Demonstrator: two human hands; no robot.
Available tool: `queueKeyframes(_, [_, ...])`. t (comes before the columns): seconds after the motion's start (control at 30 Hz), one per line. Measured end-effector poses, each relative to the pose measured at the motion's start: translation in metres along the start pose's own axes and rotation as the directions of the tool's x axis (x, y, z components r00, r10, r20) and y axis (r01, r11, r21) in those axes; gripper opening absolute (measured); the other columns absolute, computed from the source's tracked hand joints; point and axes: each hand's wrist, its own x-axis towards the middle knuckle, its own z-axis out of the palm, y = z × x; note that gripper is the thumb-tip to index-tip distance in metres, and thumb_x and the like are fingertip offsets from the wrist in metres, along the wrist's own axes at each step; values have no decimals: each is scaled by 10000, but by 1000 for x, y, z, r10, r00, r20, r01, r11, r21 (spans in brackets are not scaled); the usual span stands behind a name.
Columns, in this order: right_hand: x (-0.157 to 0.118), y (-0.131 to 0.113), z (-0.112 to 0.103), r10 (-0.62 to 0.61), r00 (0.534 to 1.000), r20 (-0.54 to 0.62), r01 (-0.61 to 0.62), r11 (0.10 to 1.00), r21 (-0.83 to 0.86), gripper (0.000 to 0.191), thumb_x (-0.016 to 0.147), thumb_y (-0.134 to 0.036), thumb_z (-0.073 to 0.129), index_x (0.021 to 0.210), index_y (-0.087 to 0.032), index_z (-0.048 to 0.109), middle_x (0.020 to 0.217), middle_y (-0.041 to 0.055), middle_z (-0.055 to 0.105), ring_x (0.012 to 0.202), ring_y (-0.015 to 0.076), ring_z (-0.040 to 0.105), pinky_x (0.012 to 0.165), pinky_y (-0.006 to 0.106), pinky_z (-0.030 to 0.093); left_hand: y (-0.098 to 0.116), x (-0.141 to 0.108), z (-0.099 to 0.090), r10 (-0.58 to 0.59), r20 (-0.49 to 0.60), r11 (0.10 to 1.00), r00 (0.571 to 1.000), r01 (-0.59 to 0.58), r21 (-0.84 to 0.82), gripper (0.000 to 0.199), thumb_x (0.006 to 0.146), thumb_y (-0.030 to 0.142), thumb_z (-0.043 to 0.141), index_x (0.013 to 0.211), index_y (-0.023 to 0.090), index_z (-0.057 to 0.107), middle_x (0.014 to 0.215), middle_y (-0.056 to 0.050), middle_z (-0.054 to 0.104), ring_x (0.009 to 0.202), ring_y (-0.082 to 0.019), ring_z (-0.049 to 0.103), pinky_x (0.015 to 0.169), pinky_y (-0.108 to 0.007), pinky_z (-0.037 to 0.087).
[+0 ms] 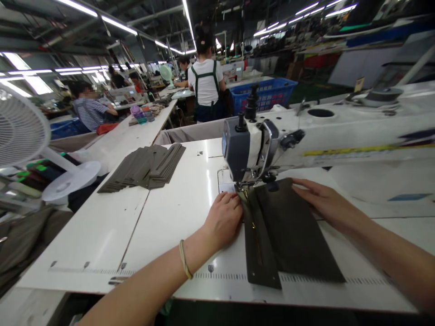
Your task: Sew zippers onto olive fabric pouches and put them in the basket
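Observation:
A dark olive fabric panel (301,235) lies under the sewing machine head (249,149). Along its left side runs a narrower strip (261,267) of the same colour, with a brass zipper (253,222) set in it. My left hand (226,217) is closed at the strip's upper left edge, close beside the presser foot; its fingertips are partly hidden. On the other side, my right hand (316,197) rests at the panel's upper right edge with fingers stretched out. The needle area is partly covered by the machine head.
Stacked olive fabric pieces (142,167) lie on the white table (176,235) to the left. A white fan (71,181) stands at the far left. Behind are a blue basket (263,93) and several people at work, one with their back turned (205,81).

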Motion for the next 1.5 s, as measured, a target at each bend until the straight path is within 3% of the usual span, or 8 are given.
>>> queueKeyframes(0.27, [16,-10,-4,-108,993,-48,91,957,-276,520,668,-687,507,596,-183,612,604,41,623,621,199,592,642,326,484,1,5,-6,23,-1,991,1000,-23,133,82,826,113,491,808,134,568,848,-63,610,842,-212,520,825,-376,416])
queueKeyframes(0.5, [16,-5,-5,-354,931,87,337,746,-574,508,831,-584,348,671,-191,627,773,70,655,720,211,605,625,318,462,2,4,-1,2,-24,990,1000,1,141,89,820,102,500,765,132,564,860,-64,610,828,-211,517,779,-365,416])
queueKeyframes(0.6, [22,2,-4,-532,838,120,431,512,-743,385,837,-481,416,661,-194,603,868,102,613,829,253,562,659,359,433,3,5,0,12,-43,990,999,-6,142,109,821,108,518,723,139,556,809,-53,605,796,-208,513,754,-358,418])
queueKeyframes(0.77, [12,-2,5,-713,661,233,337,5,-941,336,890,-361,371,736,-158,589,786,140,572,750,301,528,570,403,391,2,3,3,-36,-88,997,995,42,69,144,839,108,509,705,148,545,806,-39,607,781,-195,516,738,-356,427])
queueKeyframes(0.87, [-8,-11,30,-787,541,298,471,-11,-882,289,901,-333,395,797,-149,592,766,123,594,749,270,558,640,416,454,2,1,5,-106,-155,994,982,108,5,117,847,126,500,742,147,548,834,-51,603,785,-197,523,732,-364,447])
queueKeyframes(1.0, [-23,-2,69,-774,482,411,674,27,-738,307,926,-241,344,1033,-100,595,1024,121,647,960,210,593,848,347,501,1,-1,6,-183,-290,983,939,171,-67,97,869,154,463,861,120,553,924,-104,590,851,-217,538,752,-387,492])
queueKeyframes(1.23, [-17,12,75,-722,513,463,735,91,-672,369,901,-154,334,1128,26,564,1180,209,576,1138,258,517,977,406,439,-7,3,10,50,-285,993,957,-77,-84,206,916,144,399,981,99,590,1011,-112,645,962,-209,601,837,-361,536])
queueKeyframes(1.5, [-16,7,72,-661,547,514,719,56,-693,366,895,-160,346,1139,-21,580,1191,174,579,1167,248,493,998,393,421,-12,7,7,141,-231,986,963,-158,-53,220,911,141,405,948,80,613,1004,-129,662,919,-211,640,823,-374,557])
